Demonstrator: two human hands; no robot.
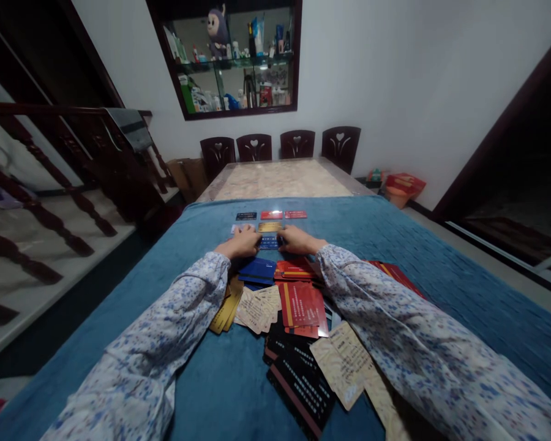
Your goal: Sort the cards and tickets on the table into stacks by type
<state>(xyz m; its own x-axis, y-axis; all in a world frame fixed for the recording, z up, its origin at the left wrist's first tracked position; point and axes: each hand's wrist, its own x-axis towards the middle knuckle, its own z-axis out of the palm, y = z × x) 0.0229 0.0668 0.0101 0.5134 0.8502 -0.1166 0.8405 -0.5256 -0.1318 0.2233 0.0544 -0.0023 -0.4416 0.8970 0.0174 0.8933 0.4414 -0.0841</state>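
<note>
A blue quilted cloth (pixel 417 245) covers the near part of the long table (pixel 280 177), whose marbled top shows bare beyond it. On the cloth, a loose heap of cards (pixel 298 331) lies near the front edge. Just beyond the heap, 3 cards (pixel 272 215) sit in a row, with a gold card (pixel 269 226) and a blue card (pixel 269 242) between row and heap.

One head-worn view looks forward and down — close over the blue cloth (pixel 395 245) — toward the far wall (pixel 395 73).

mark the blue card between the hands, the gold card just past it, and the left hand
blue card (pixel 269 243), head view, on its visible middle strip between the hands
gold card (pixel 270 226), head view, centre of its face
left hand (pixel 242 243), head view, back of the hand
</note>
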